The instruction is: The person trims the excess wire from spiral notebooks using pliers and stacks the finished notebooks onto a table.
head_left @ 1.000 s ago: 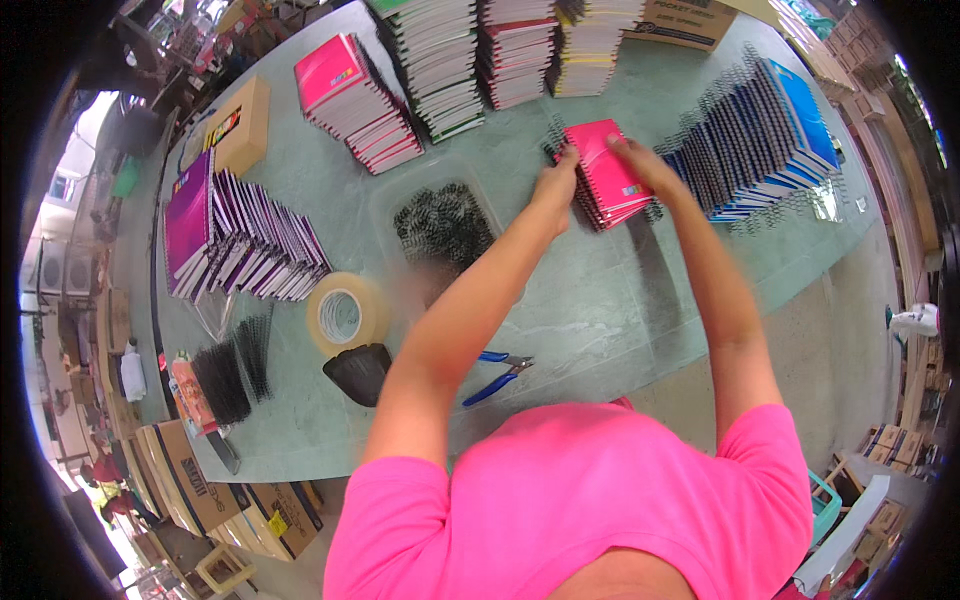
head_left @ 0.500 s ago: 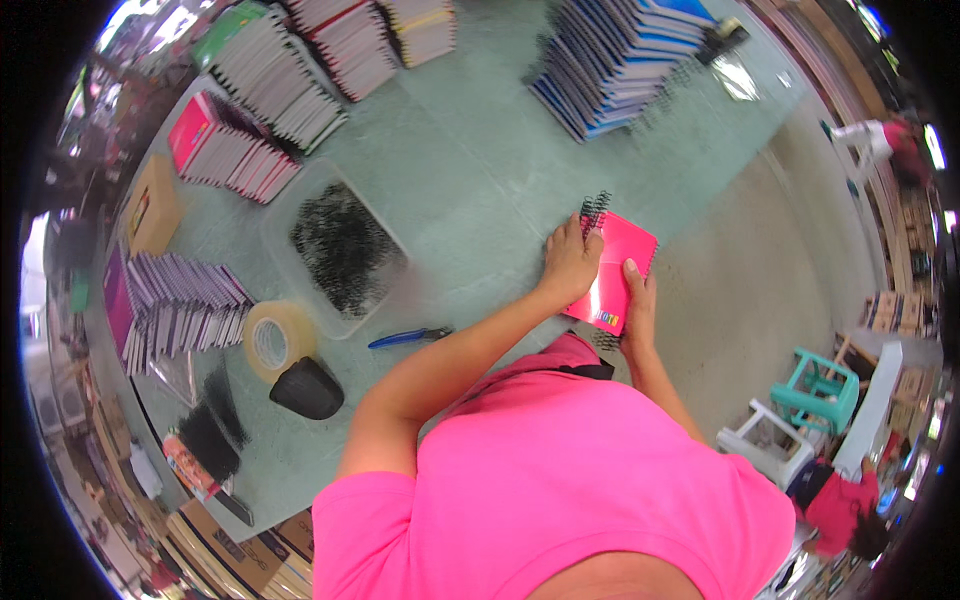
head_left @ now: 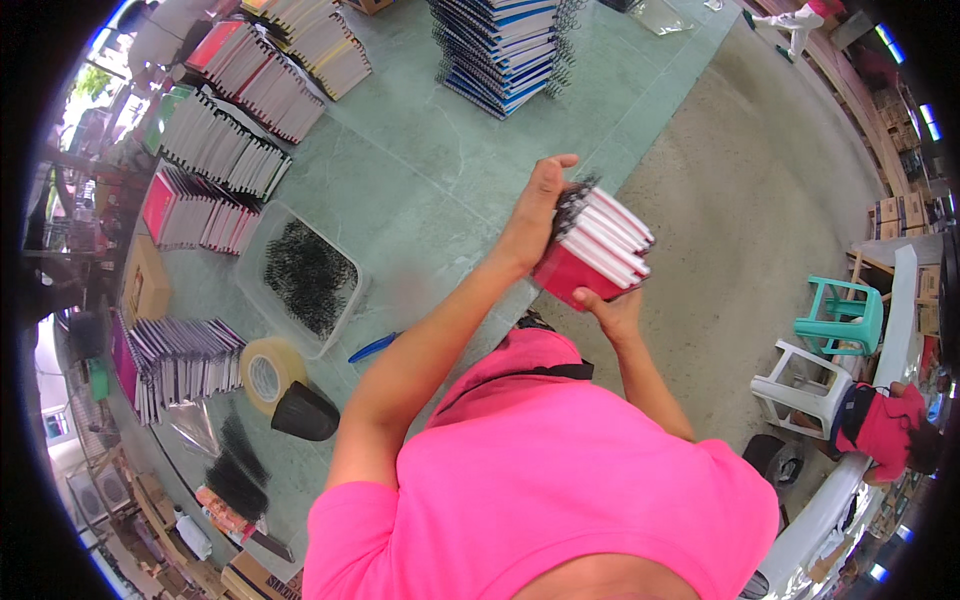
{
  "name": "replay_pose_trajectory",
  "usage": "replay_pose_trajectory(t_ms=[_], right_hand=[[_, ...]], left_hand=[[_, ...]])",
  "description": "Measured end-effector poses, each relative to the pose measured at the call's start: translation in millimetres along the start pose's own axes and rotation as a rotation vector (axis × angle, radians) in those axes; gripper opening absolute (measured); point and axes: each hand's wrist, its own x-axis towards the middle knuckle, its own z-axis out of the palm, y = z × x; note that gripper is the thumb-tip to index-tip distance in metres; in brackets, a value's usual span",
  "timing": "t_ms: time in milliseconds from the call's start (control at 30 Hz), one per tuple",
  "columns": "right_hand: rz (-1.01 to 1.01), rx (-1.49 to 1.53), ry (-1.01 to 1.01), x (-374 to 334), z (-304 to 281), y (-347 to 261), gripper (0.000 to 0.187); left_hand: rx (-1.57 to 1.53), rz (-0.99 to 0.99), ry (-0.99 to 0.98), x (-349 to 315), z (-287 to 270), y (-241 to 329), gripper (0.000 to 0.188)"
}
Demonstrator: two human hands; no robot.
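Between my hands is a small stack of spiral notebooks (head_left: pixel 592 255) with a red-pink cover, tilted so that the white page edges and black coils show. My left hand (head_left: pixel 535 215) is closed against the coiled side, its fingertips partly hidden behind the stack. At the lower corner my right hand (head_left: pixel 614 314) grips the stack, thumb on the cover and the other fingers out of sight underneath. The stack is held in the air by the table's front edge. Partly behind my left forearm lies a blue-handled tool (head_left: pixel 373 348).
A clear plastic tub (head_left: pixel 345 325) of black coils stands left, near a tape roll (head_left: pixel 265 376) and a black cup (head_left: pixel 306 412). Notebook stacks (head_left: pixel 228 142) line the left side; blue notebooks (head_left: pixel 500 60) are piled at the back. Stools (head_left: pixel 842 315) and a person (head_left: pixel 885 430) are at right.
The notebooks have turned from cover facing up to page edges showing. Both hands have shifted their grip and moved slightly left and up. The view has shifted too.
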Motion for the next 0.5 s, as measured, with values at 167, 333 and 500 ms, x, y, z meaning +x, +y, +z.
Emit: replay_pose_trajectory(t_ms=[167, 333, 500], right_hand=[[-0.205, 0.001, 0.017, 5.6, 28.2, 7.5, 0.121], [-0.285, 0.129, 0.046, 12.5, 27.8, 4.0, 0.114], [0.095, 0.53, 0.163, 15.6, 42.0, -8.1, 0.106]], left_hand=[[-0.175, -0.292, -0.03, -14.3, -25.6, -20.0, 0.08], [1.041, 0.752, 0.155, -17.7, 21.0, 80.4, 0.075], [1.734, 0.514, -0.305, -47.7, 46.6, 50.7, 0.085]])
